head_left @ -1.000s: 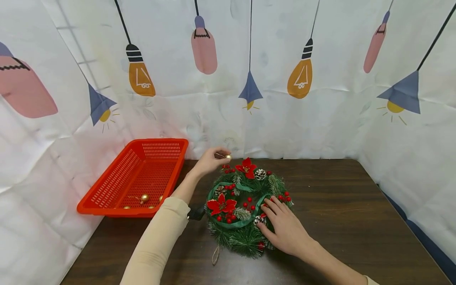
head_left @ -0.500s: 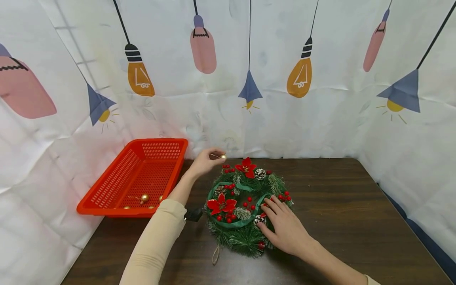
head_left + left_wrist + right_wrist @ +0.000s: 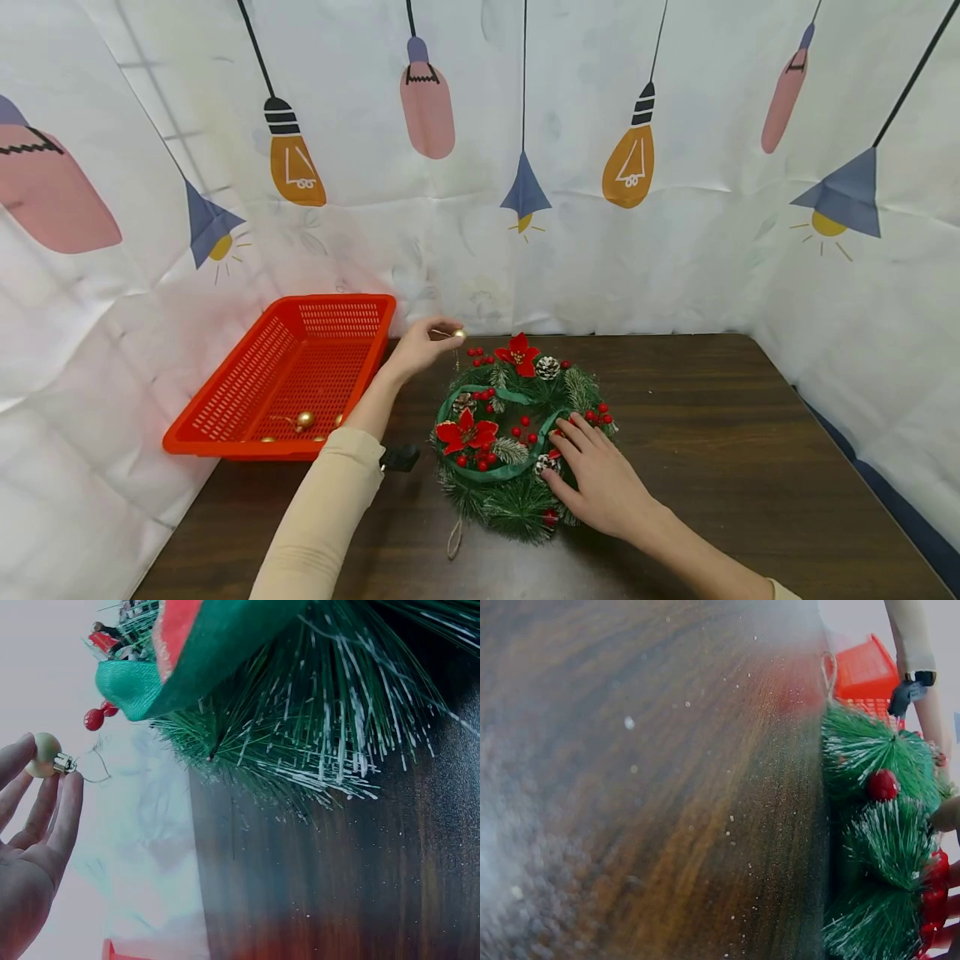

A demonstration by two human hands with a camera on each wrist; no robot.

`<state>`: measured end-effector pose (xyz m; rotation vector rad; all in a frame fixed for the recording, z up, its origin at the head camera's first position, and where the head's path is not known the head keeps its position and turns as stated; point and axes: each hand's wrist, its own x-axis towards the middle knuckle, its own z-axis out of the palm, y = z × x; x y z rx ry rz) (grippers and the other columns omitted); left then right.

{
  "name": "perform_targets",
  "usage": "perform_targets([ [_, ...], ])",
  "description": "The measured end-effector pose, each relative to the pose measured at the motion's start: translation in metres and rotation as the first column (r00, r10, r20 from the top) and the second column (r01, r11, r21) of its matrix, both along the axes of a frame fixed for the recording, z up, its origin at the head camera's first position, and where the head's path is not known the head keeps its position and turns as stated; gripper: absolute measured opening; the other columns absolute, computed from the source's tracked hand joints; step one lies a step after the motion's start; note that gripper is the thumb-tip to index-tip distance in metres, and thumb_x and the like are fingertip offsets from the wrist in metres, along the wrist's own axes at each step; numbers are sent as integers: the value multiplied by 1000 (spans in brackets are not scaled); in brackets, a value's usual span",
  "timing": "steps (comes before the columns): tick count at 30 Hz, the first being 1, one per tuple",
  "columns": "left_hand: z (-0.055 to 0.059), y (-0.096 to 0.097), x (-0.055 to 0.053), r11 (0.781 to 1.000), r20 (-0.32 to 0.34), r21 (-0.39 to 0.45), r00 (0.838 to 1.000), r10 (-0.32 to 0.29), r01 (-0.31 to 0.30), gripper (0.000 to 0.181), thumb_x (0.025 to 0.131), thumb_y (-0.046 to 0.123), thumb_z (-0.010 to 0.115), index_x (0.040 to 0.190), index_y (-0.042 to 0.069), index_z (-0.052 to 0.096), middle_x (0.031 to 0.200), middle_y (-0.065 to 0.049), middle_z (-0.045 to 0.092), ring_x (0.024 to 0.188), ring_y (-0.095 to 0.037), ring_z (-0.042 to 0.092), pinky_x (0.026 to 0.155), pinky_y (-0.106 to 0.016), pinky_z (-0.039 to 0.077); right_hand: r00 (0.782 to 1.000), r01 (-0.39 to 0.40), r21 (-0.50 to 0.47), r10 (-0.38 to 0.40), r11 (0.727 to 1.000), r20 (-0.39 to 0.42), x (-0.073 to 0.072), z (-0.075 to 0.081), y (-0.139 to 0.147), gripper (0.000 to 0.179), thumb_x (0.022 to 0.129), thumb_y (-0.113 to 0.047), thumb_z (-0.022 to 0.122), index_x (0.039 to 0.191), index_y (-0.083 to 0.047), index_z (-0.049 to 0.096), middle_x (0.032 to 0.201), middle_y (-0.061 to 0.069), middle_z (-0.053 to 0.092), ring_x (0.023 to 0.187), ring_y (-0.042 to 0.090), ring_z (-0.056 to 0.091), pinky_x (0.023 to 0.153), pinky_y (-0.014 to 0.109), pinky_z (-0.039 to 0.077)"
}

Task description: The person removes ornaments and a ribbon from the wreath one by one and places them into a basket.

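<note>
Between thumb and fingertips my left hand (image 3: 422,347) pinches a small gold bauble (image 3: 460,333), held above the table just past the wreath's upper left edge. The left wrist view shows the bauble (image 3: 46,754) with its metal cap and a thin loop of string. The green Christmas wreath (image 3: 517,502) lies on the table, dressed with red poinsettias (image 3: 467,431), pinecones (image 3: 547,367), red berries and a green ribbon (image 3: 498,473). My right hand (image 3: 600,483) rests on the wreath's right side, fingers extended and spread.
A red plastic basket (image 3: 279,383) with several gold baubles (image 3: 304,419) inside stands left of the wreath. A twine loop (image 3: 454,538) sticks out at the wreath's lower left. White curtain (image 3: 465,250) printed with lamps hangs behind the dark wooden table (image 3: 712,467).
My left hand has drawn a little to the left, away from the wreath's top, still holding the gold bauble. The right hand and wreath have stayed put.
</note>
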<state>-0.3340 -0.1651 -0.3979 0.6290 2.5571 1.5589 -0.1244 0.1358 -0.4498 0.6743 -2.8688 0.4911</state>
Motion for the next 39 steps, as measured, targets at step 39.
perform_targets([
  [39, 32, -88, 56, 986, -60, -14, 984, 166, -167, 40, 98, 31, 73, 132, 11, 66, 131, -9, 64, 118, -28, 59, 91, -34, 52, 999, -13, -63, 11, 998, -30, -1, -5, 3, 57, 104, -48, 57, 137, -2, 63, 157, 19, 42, 149, 41, 30, 116, 61, 30],
])
